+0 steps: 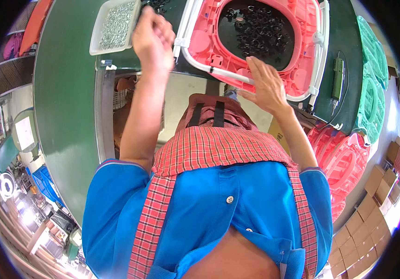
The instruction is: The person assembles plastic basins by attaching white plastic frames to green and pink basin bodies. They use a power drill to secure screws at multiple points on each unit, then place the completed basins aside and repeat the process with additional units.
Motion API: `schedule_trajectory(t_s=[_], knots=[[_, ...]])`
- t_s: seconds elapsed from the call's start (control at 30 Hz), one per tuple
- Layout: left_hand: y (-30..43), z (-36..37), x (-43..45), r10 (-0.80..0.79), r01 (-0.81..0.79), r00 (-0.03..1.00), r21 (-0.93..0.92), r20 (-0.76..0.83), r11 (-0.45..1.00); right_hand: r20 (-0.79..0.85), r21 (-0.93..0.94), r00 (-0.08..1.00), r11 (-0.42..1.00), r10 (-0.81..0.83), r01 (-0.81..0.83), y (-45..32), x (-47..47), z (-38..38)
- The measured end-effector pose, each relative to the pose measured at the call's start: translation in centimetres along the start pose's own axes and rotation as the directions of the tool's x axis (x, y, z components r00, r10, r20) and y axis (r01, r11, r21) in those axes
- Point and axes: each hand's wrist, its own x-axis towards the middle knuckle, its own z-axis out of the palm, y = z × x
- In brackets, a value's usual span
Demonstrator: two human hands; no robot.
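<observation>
My left hand (154, 42) is raised beside a white plastic tray (94, 38) of small metal screws or pins (116, 28). Its fingers are curled and blurred; whether they hold anything cannot be told. A pink plastic frame (200, 42) with a large oval opening lies before me, with white tubes (231, 75) along its edges. Many small black plastic clips (262, 31) lie within the opening on a dark surface. Over the frame's near edge is my right hand (266, 83), fingers extended and thumb apart, nothing visibly gripped. The palm's contact with the white tube cannot be told.
A green electric screwdriver (338, 78) with a cable lies on the green table (64, 104) to the right. Green plastic frames (370, 104) and stacked pink frames (346, 160) stand beyond it. More black parts (158, 5) lie beyond my left hand. Cardboard boxes (356, 240) are farther right.
</observation>
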Motion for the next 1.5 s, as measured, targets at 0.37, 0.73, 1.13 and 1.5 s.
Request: schedule_trajectory(t_s=[0.37, 0.73, 1.13, 1.5], knots=[[-15.8, -0.2, -10.4, 0.03, -0.827, 0.379, 0.324, 0.925, 0.46, 0.107, -0.001, 0.989, 0.994, -0.106, 0.107, 2.4, 1.1, 2.0], [-16.9, 0.5, -8.5, -0.176, -0.568, 0.573, 0.543, 0.8, 0.618, 0.188, 0.137, 0.963, 0.976, -0.194, 0.17, 5.9, 2.5, 0.7], [-16.1, 1.7, -8.1, -0.309, -0.221, 0.66, 0.571, 0.684, 0.791, 0.256, 0.124, 0.96, 0.989, -0.114, 0.084, 6.9, 2.8, 2.8], [-13.3, 4.9, 7.8, 0.003, -0.67, 0.719, 0.694, 0.695, -0.265, 0.143, 0.099, 0.94, 0.94, 0.31, -0.326, 13.4, 2.7, 3.0]])
